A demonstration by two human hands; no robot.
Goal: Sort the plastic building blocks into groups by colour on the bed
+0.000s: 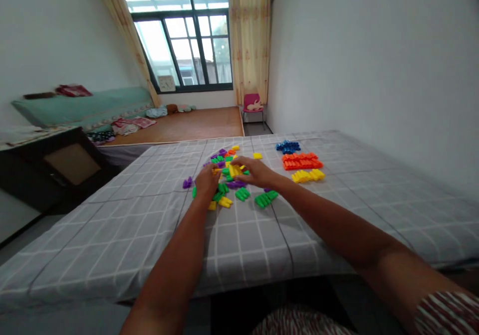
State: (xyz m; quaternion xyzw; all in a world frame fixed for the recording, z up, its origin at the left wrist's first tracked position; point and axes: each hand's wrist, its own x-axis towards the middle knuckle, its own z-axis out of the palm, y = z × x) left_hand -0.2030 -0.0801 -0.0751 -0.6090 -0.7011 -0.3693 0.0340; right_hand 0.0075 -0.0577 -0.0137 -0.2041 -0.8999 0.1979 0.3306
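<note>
My right hand (258, 172) is closed round some yellow plastic blocks (235, 171), held just over a loose pile. Close by on the left, my left hand (207, 180) pinches a small yellow piece at its fingertips, partly hidden by the fingers. Beneath and around both hands lie mixed green, purple, orange and yellow blocks. Nearer to me are green blocks (242, 194), a larger green cluster (266, 199) and a yellow block (225, 202). A purple block (187, 182) lies left of my left hand.
Sorted rows stand on the right of the checked cloth (239, 245): blue blocks (288, 147), orange blocks (302, 161) and yellow blocks (308, 176). Beyond the table are a wooden bed (202, 122), a pink chair (253, 103) and a window. A dark cabinet (63, 170) is at left.
</note>
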